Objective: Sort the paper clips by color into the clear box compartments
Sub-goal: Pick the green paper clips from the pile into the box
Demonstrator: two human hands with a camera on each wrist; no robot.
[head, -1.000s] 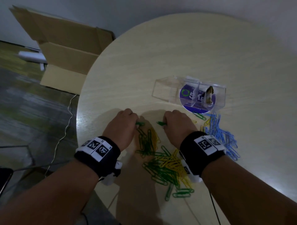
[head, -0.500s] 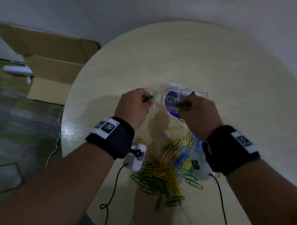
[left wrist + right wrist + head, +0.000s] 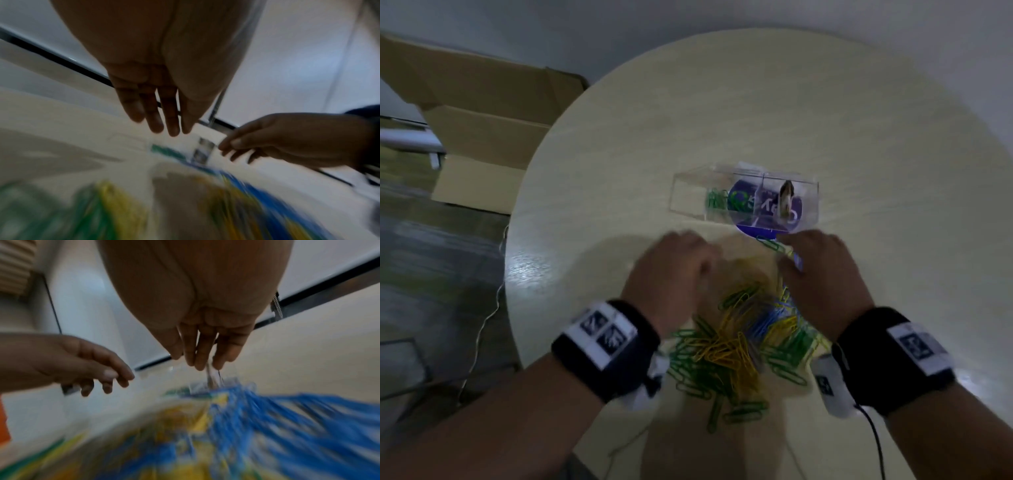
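While both hands hover above the heap of green, yellow and blue paper clips (image 3: pixel 736 346) on the round table (image 3: pixel 756 113), neither holds anything: the left hand (image 3: pixel 671 274) has its fingers (image 3: pixel 156 116) straight and loosely together, and the right hand (image 3: pixel 822 274) has its fingers (image 3: pixel 205 350) hanging relaxed. The clear box (image 3: pixel 744 195) stands on the table just beyond the hands, apart from them, with a few green clips (image 3: pixel 715 200) in its left compartment. A cardboard box (image 3: pixel 482 113) sits on the floor.
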